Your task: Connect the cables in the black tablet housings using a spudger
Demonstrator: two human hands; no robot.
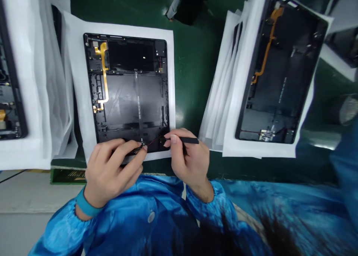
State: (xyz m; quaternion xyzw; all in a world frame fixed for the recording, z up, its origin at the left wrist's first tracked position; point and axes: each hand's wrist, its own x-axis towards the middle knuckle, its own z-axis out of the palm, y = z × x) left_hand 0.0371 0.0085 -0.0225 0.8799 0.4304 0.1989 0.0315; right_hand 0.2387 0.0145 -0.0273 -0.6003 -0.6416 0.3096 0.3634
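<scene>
A black tablet back housing (pixel 123 94) lies face up on a white foam sheet (pixel 170 95), with a gold flex cable (pixel 105 81) down its left side. At the housing's lower edge, my left hand (pixel 112 170) has its thumb and fingers closed on a small circuit board (pixel 137 150), mostly covered by the fingers. A thin dark red wire (pixel 153 141) runs from there to the lower right corner. My right hand (pixel 188 157) pinches a slim black hand tool (pixel 190 140), whose tip points left into that corner. Whether the tip touches the wire I cannot tell.
Stacked housings between white foam sheets stand left (pixel 36 99) and right (pixel 220 110); another open housing (pixel 282 73) tops the right stack. A dark stand (pixel 192 4) sits at the back of the green table (pixel 192 62). A blue sleeve (pixel 345 166) shows at far right.
</scene>
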